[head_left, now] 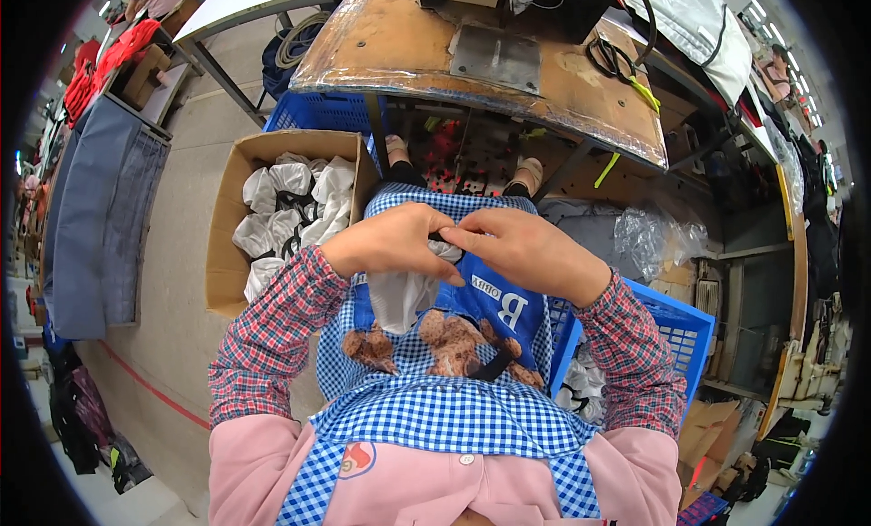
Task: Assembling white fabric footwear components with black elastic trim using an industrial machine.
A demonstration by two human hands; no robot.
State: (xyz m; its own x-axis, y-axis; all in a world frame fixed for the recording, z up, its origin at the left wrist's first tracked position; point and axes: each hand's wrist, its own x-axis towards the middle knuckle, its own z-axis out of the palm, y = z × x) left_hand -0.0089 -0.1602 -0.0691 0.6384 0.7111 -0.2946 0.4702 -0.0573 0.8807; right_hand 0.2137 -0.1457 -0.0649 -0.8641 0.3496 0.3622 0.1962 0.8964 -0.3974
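Over my lap, my left hand (392, 240) and my right hand (537, 254) meet with thumbs and fingertips pinched together. A white cloth piece (399, 301) hangs below my left hand and rests against my blue checked apron (454, 426). A small dark bit, like a strap or cord, shows between the fingertips; the fingers mostly hide it. On my lap, a short black strap (493, 366) lies across the apron's brown bear print. The exact kind of the white piece cannot be made out.
A cardboard box (224, 226) of white cloth pieces with black cords stands at my left. On my right is a blue plastic crate (676, 331) with similar pieces. Ahead stands a wrapped wooden worktable (399, 54) with a machine. Clear plastic (649, 235) lies beyond the crate.
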